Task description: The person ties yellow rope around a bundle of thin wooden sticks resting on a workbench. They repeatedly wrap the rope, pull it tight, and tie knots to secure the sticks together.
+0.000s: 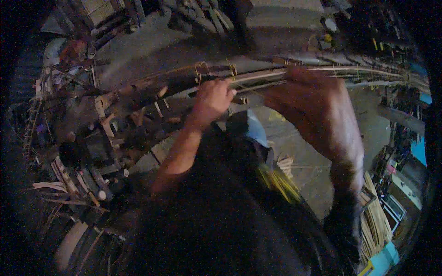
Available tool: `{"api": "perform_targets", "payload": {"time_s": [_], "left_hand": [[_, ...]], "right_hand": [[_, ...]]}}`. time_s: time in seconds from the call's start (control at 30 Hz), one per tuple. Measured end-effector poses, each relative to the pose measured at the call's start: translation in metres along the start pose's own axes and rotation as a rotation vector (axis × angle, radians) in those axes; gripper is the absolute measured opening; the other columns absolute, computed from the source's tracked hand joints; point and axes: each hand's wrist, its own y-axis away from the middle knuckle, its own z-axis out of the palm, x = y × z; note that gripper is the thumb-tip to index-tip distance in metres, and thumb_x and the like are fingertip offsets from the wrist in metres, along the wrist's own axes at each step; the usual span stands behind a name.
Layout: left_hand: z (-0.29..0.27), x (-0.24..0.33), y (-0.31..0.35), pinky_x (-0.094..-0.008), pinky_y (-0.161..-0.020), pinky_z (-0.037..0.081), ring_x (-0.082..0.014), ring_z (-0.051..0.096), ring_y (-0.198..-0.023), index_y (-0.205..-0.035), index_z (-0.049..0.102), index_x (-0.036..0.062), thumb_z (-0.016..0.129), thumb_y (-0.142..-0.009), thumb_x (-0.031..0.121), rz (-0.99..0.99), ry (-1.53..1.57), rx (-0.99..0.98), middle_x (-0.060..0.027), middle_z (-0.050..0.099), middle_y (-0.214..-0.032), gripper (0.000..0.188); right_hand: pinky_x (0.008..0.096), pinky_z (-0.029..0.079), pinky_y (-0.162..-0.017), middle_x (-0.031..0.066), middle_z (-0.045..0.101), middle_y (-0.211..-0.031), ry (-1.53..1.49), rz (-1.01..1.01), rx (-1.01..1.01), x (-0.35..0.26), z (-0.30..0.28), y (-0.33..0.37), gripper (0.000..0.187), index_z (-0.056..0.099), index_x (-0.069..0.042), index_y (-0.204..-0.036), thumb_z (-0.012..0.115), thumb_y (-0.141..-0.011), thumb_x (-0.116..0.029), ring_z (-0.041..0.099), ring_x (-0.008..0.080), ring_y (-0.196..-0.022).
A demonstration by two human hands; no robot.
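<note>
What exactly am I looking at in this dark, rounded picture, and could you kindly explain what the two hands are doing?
The one picture comes from a wide fisheye camera worn on a person's head, looking down, so straight edges bend toward the rim. There is no machine, only two bare hands. The left hand and the right hand both grip a long bundle of thin cane strips that runs across the view, bound in places with yellowish ties. Below lies a grey concrete floor. To the left sits a dim heap of cut wooden pieces; at lower right, a stack of pale strips. The light is too poor for finer detail.
</note>
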Motion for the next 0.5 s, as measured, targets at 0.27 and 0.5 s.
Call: {"api": "perform_targets", "payload": {"time_s": [0.27, 0.5], "left_hand": [[0.021, -0.007, -0.019, -0.0488, -0.067, 0.05, -0.0386, 0.065, -0.077, -0.092, 0.07, 0.0082, 0.056, -0.089, 0.024, -0.094, -0.108, -0.06, -0.0203, 0.066, -0.08, 0.022], [0.009, 0.009, -0.015, -0.0433, -0.071, 0.051, -0.0356, 0.065, -0.08, -0.093, 0.069, 0.0063, 0.057, -0.089, 0.023, -0.262, 0.013, -0.022, -0.0171, 0.067, -0.083, 0.021]], "right_hand": [[0.0414, 0.052, -0.073, 0.0161, 0.066, -0.085, 0.335, 0.299, 0.026, 0.137, 0.101, -0.156, 0.038, 0.065, -0.007, -0.102, 0.055, -0.087, -0.04, 0.066, 0.0327, -0.082], [0.0394, 0.046, -0.063, 0.0093, 0.058, -0.07, -0.135, -0.029, 0.056, 0.099, 0.118, -0.019, 0.012, 0.06, -0.007, -0.084, 0.057, -0.085, -0.018, 0.06, 0.0259, -0.069]]}}
